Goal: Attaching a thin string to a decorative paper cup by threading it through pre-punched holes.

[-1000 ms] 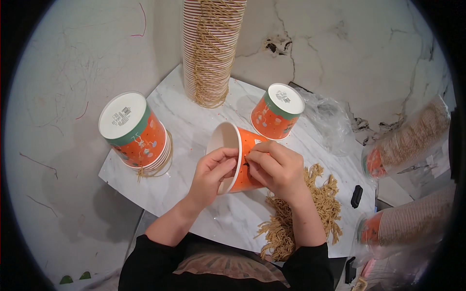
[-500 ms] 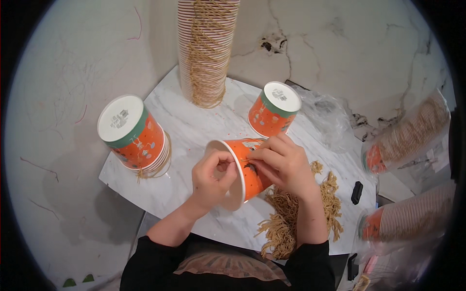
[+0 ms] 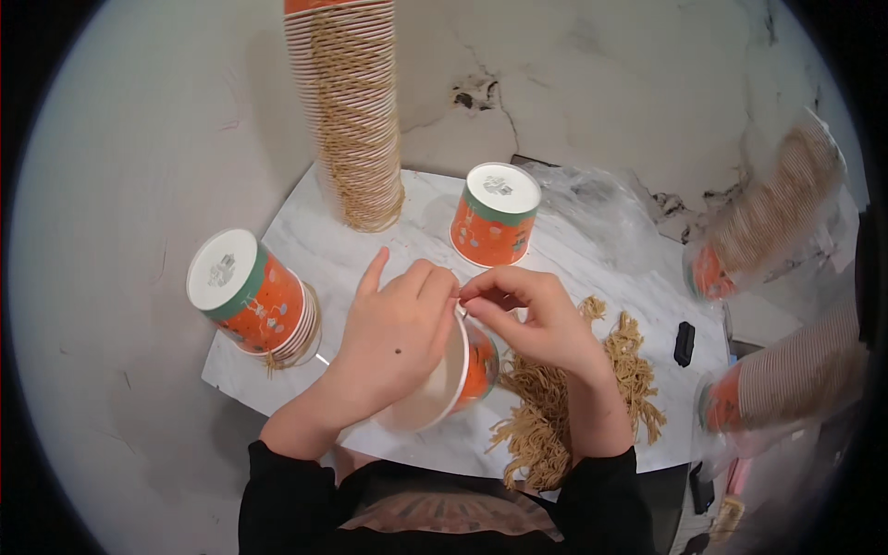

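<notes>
An orange paper bucket (image 3: 479, 370) with a white rim lies tipped on its side in front of me, its mouth toward the left. My left hand (image 3: 393, 338) is bent over the rim, little finger sticking out and the other fingertips pinched together at its upper edge. Thumb and forefinger of my right hand (image 3: 532, 319) meet in a pinch at the same spot, against the left fingertips. Whatever lies between the fingertips is too small and covered to make out. Beside my right forearm lies a heap of tan cords (image 3: 541, 416).
A tall stack of buckets strung with cords (image 3: 356, 129) rises at the back. Upside-down buckets stand at left (image 3: 264, 305) and beyond my hands (image 3: 495, 217). Clear plastic film (image 3: 592, 203), a small black object (image 3: 684, 344) and bagged bucket stacks (image 3: 786, 388) are on the right.
My left hand has turned over and come across the rim to meet the right fingertips. The bucket's mouth has swung toward me. A tan strand seen at my right fingers is now hidden. The view shifted.
</notes>
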Motion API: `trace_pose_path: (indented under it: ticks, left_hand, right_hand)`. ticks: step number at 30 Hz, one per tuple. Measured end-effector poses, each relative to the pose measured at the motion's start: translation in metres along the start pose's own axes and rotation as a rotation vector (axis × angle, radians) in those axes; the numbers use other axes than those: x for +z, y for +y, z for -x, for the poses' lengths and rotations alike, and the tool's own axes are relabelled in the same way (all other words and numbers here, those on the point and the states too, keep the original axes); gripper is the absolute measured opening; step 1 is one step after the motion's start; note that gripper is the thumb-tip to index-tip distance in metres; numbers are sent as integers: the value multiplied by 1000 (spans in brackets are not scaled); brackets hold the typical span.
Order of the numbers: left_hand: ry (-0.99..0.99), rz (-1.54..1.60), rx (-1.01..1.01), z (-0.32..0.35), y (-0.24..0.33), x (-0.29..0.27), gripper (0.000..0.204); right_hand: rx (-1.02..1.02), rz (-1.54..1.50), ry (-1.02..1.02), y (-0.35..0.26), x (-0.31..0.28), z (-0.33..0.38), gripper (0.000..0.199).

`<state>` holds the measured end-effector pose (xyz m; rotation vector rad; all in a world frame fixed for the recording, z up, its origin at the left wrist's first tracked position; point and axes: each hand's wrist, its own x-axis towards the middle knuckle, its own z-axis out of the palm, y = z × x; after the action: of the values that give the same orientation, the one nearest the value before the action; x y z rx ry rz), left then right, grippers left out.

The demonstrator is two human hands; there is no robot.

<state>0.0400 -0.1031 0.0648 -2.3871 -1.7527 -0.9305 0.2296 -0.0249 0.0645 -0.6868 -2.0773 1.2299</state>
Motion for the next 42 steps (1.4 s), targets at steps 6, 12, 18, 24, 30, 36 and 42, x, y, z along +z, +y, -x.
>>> trace_pose_path:
  ticks: [6,12,18,24,30,36,42]
  left_hand:
    - [-73,55,-55,-21,0,-12,8]
    - [-266,607,-97,-33,-39,8,17]
    - [-504,726,-88,-41,-57,3,28]
    - [-471,668,17,-35,-75,-15,38]
    - [-382,1298,-233,-36,-62,-15,42]
    - [-447,1406,-483,-46,-62,4,45]
    - [-340,584,-261,-41,-75,17,31]
  right_hand:
    - [-112,181,36,7,3,1,22]
    - [-156,238,84,24,1,-6,15]
    - [-93,214,22,24,-2,-10,11]
    - [-98,252,-38,27,-1,-14,10]
    - [-121,267,-63,31,7,-16,10]
    - [-145,291,-111,36,7,-17,10]
    - [-148,208,-78,42,2,-20,10]
